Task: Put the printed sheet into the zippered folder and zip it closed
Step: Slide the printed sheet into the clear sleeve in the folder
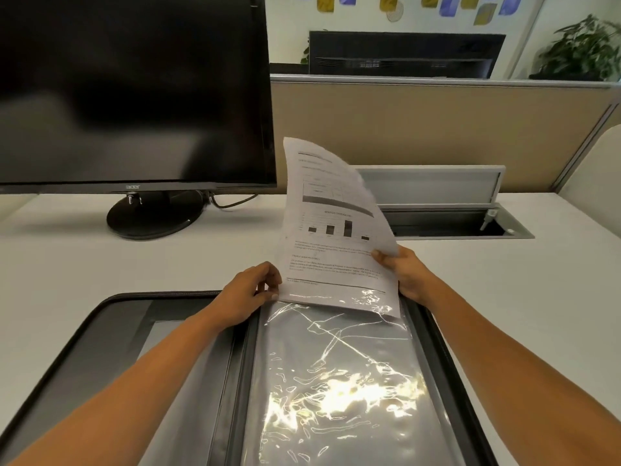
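Right hand [403, 274] pinches printed sheet [331, 237] at its right edge; left hand [255, 290] pinches clear sleeve [336, 364] mouth. Sheet's lower edge sits just inside the sleeve, zippered folder [100, 317] lying open. Risk — bowed sheet snags and creases if pushed skewed.

Plenty of bare desk [67, 264] is left open to the left of the fingers of the left hand [250, 290] and to the right of those of the right hand [403, 274], fwiw. Straight ahead of the fingertips the way is blocked by the raised printed sheet [332, 230], and past that by the propped-up cable box lid [433, 185]. Ahead-left of the fingers, room is eaten up by the monitor [134, 89] and its round base [154, 218]. Below the fingers, everything is covered by the open zippered folder [100, 317] and its clear sleeve [336, 364].
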{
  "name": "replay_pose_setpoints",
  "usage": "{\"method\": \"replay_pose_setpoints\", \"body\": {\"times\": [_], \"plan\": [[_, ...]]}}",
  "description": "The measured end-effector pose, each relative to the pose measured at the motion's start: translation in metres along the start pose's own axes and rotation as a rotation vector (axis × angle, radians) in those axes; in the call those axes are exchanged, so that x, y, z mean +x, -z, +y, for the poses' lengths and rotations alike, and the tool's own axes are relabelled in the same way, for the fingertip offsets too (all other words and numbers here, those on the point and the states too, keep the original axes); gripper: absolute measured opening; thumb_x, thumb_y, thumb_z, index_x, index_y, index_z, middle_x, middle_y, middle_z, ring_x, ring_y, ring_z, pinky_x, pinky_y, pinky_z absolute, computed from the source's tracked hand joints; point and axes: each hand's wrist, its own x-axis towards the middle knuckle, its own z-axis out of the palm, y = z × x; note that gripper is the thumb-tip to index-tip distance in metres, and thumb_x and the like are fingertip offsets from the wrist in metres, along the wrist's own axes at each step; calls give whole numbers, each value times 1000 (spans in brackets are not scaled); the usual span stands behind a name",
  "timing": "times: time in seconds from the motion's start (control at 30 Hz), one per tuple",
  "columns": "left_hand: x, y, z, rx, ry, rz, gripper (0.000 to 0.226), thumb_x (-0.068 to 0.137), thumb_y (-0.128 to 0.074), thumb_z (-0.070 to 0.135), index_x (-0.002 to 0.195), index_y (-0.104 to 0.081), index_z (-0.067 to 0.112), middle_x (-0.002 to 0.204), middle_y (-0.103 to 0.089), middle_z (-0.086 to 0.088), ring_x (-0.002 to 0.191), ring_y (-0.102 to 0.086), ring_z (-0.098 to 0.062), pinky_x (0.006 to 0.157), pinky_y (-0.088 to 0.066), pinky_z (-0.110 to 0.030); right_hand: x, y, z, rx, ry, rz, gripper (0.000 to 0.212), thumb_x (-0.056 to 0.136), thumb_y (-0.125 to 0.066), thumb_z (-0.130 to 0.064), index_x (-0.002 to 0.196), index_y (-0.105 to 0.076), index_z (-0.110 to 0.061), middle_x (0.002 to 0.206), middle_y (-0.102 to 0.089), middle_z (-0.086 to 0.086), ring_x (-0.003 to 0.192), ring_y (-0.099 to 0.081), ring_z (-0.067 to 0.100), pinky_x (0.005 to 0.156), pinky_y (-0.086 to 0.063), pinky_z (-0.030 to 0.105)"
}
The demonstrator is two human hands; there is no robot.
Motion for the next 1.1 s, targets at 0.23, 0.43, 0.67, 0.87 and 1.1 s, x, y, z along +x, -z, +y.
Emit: {"method": "replay_pose_setpoints", "body": {"times": [0.23, 0.43, 0.67, 0.87, 1.1], "plan": [[-1, 5, -2, -30, 5, 5, 34, 81, -63, 2, 79, -45, 31, 84, -58, 14, 71, -48, -4, 61, -40, -6, 1, -6, -3, -66, -100, -98, 36, 87, -57, -14, 122, -49, -10, 109, -63, 12, 98, -61, 30, 85, -51, 46], [5, 3, -3, -132, 68, 229, 18, 84, -63, 7, 89, -55, 22, 88, -60, 9, 77, -54, -2, 64, -40, -2, -2, -11, -3, -106, -100, -161, 37, 87, -56, -12, 123, -48, -9, 106, -63, 11, 91, -63, 28, 79, -55, 39], [33, -6, 12, -817, 539, 333, 42, 96, -44, 20, 134, -39, 4, 132, -51, -12, 116, -52, -28, 101, -42, -42, -2, -15, -2, -57, -111, -173, 34, 86, -57, -10, 120, -51, -9, 104, -65, 11, 91, -64, 28, 80, -55, 41], [48, -12, 21, -742, 604, 339, 26, 95, -43, 4, 118, -53, -4, 121, -59, -21, 107, -57, -38, 95, -46, -46, -2, -17, 2, 26, -123, -122, 28, 84, -61, -14, 111, -56, -10, 104, -67, 11, 87, -67, 26, 69, -59, 36], [46, -14, 19, -731, 587, 242, 26, 94, -39, -2, 118, -50, -5, 121, -57, -19, 110, -55, -38, 96, -45, -46, 12, -15, -12, 54, -81, 142, 30, 93, -49, -29, 114, -53, -9, 113, -63, 13, 101, -61, 33, 93, -48, 51]]}}
